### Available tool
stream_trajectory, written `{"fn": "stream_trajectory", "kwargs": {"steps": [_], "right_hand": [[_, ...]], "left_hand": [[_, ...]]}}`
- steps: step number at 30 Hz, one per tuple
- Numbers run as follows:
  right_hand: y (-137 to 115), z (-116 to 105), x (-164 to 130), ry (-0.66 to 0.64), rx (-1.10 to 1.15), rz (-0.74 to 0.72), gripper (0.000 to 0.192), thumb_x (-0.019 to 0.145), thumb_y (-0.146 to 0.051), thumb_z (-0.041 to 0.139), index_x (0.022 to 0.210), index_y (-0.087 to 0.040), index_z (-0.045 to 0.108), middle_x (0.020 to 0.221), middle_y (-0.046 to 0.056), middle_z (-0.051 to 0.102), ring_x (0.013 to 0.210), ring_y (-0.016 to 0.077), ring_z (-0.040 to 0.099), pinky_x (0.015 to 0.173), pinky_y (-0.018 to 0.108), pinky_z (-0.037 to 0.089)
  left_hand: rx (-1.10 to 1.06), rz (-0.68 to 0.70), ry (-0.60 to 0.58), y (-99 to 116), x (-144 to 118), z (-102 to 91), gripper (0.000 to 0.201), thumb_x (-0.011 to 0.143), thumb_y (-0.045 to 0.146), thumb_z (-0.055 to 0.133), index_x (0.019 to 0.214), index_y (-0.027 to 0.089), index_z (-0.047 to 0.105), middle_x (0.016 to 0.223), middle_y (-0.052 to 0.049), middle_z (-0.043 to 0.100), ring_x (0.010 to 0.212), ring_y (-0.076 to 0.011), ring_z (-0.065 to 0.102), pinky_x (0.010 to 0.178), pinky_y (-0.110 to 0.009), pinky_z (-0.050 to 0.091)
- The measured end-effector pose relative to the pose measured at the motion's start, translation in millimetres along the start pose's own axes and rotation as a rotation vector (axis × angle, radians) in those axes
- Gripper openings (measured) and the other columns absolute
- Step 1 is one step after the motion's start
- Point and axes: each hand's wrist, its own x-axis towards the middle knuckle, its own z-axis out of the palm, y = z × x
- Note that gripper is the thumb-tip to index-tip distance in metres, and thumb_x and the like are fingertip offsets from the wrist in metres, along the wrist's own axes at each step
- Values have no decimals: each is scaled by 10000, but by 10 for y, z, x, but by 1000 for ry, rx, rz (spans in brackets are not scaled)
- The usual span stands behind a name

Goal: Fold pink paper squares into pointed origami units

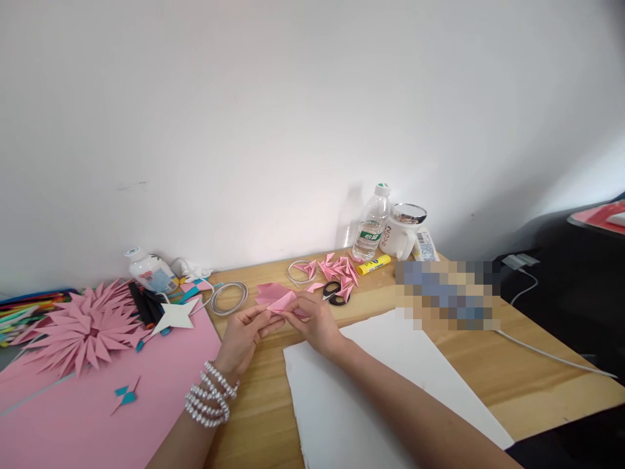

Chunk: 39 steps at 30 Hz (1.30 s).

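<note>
Both of my hands meet over a wooden table [469, 365] and pinch a small folded piece of pink paper [280, 301]. My left hand [244, 335], with pearl bracelets on its wrist, holds the paper's near left side. My right hand [315, 319] grips its right end with the fingers curled over it. Just behind the hands lie black-handled scissors [333, 292] and a heap of folded pink paper pieces [338, 268].
A large pink sheet [97, 410] with a spiky pink paper flower [81, 329] and a white paper star [174, 314] lies left. A white sheet [371, 391] lies under my right arm. Glue stick [374, 264], water bottle [371, 223], white mug [403, 233] and wire rings [228, 296] stand behind.
</note>
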Motion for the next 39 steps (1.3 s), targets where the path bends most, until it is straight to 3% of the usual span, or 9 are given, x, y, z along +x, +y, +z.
{"fn": "stream_trajectory", "kwargs": {"steps": [5,8,11,15,25,39], "right_hand": [[-49,5,-25,-10,-114,-193,150,822,-170,453,722,-166,566,762,80,592,709,158,526,609,262,416],[-57,18,-28,-25,-126,-214,166,829,-180,442,715,-171,563,776,81,598,690,154,524,603,265,417],[-37,22,-16,-24,-67,-101,163,817,-213,472,691,-178,569,709,55,588,640,143,518,570,254,409],[-16,11,10,24,61,73,148,778,-264,546,669,-175,592,663,26,593,608,129,522,558,242,400],[-92,-20,53,5,281,191,162,706,-337,633,700,-175,631,712,32,643,665,149,560,617,260,426],[-36,22,37,10,372,313,210,645,-345,670,740,-167,611,689,18,606,645,149,545,573,243,423]], "left_hand": [[-112,-83,55,-17,10,-30,84,659,141,649,723,96,678,793,-103,712,807,-235,650,795,-381,503],[-186,-153,100,-33,28,-65,56,663,111,622,654,99,676,740,-95,713,772,-210,656,800,-347,504],[-181,-173,71,-20,28,-74,55,665,118,629,628,110,669,739,-83,712,782,-198,655,821,-332,495],[-45,-70,-37,12,6,-43,171,634,125,683,804,116,675,858,-84,704,854,-211,637,835,-340,488],[34,47,151,-30,20,-41,202,540,195,751,710,108,684,703,-55,710,709,-199,657,720,-334,537],[55,83,185,-35,10,-16,199,538,209,755,698,116,682,691,-42,708,671,-173,655,723,-311,532]]}}
